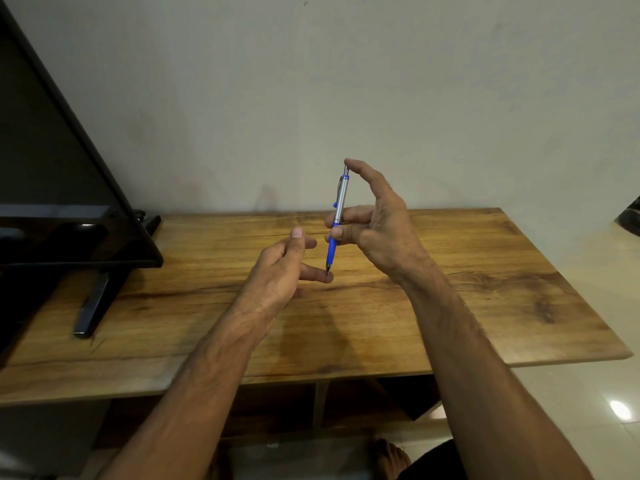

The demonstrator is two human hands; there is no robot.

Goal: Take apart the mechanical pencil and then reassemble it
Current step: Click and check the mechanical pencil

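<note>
A mechanical pencil (337, 211) with a silver barrel, blue grip and blue clip stands nearly upright above the wooden table (485, 289), tip pointing down. My right hand (377, 223) holds it: curled fingers wrap the barrel near the grip, and one finger presses on the top button. My left hand (284, 265) sits just left of the pencil with relaxed fingers; one fingertip touches the pencil's metal tip from below. The pencil looks whole, in one piece.
A black flat screen (62, 202) on a stand (93, 306) fills the left side of the table. A plain wall rises behind the table. Tiled floor (588, 410) lies to the right, and shelving shows under the tabletop.
</note>
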